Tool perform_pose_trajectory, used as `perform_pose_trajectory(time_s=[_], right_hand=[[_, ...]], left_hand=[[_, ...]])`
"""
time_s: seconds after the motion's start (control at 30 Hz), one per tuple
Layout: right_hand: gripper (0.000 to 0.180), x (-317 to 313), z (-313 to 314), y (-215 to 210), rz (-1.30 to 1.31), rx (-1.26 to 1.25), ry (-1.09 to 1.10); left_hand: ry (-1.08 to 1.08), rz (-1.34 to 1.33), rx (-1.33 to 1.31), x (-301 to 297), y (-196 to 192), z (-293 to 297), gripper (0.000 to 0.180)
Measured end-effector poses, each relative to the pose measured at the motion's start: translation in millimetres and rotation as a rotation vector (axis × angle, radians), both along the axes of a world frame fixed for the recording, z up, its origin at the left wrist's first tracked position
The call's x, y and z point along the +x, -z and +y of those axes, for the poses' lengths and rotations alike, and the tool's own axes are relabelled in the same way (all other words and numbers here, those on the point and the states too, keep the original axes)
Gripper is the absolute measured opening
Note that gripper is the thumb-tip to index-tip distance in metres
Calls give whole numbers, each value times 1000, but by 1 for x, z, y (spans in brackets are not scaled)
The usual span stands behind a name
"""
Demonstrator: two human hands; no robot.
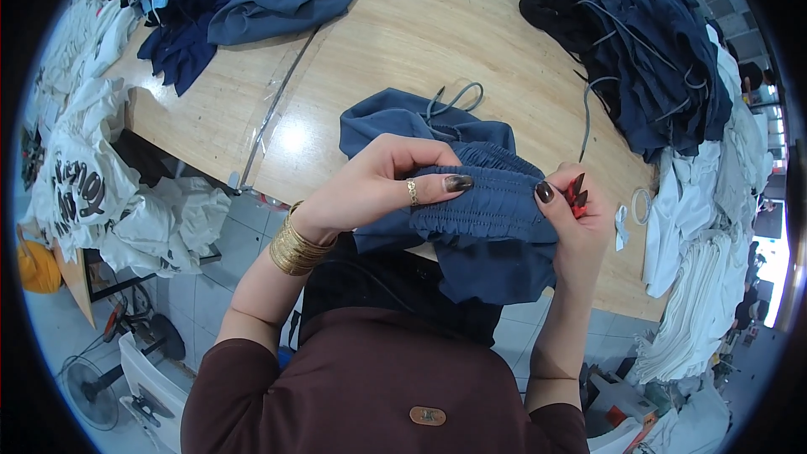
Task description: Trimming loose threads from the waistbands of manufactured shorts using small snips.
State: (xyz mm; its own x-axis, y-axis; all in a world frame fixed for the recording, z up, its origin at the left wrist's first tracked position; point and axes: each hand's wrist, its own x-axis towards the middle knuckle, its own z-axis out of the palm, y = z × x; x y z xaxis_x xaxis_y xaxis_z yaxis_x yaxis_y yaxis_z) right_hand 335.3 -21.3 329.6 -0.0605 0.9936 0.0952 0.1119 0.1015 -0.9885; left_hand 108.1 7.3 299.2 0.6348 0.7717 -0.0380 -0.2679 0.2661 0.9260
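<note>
Dark blue drawstring pants [496, 273] with a gathered elastic waistband lie bunched at the table's near edge, partly hanging over it; their leg length is hidden. My left hand [395, 176], wearing a ring and gold bangles, pinches the waistband with its thumb on top. At the waistband's other end, my right hand [580, 210] grips the fabric between thumb and fingers. Tucked in the right hand's fingers is a small red object [578, 210], mostly hidden, its kind unclear. A grey drawcord [471, 99] loops out of the pants on the far side.
Dark garments [286, 4] are piled at the far left and a dark blue pile with cords [656, 50] at the far right of the wooden table [420, 25]. White garments [698, 286] hang along the right edge. A white ribbon scrap [621, 227] lies right of my hand.
</note>
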Motion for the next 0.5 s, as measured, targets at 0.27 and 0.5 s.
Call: perform_pose_trajectory(time_s=[0.27, 0.5], right_hand=[[18, -8, -1, 7, -402, 181, 94], [26, -9, -13, -18, -668, 429, -37]], left_hand=[[45, 28, 174, 4, -1, 2, 17], [0, 48, 253, 4, -1, 2, 17]])
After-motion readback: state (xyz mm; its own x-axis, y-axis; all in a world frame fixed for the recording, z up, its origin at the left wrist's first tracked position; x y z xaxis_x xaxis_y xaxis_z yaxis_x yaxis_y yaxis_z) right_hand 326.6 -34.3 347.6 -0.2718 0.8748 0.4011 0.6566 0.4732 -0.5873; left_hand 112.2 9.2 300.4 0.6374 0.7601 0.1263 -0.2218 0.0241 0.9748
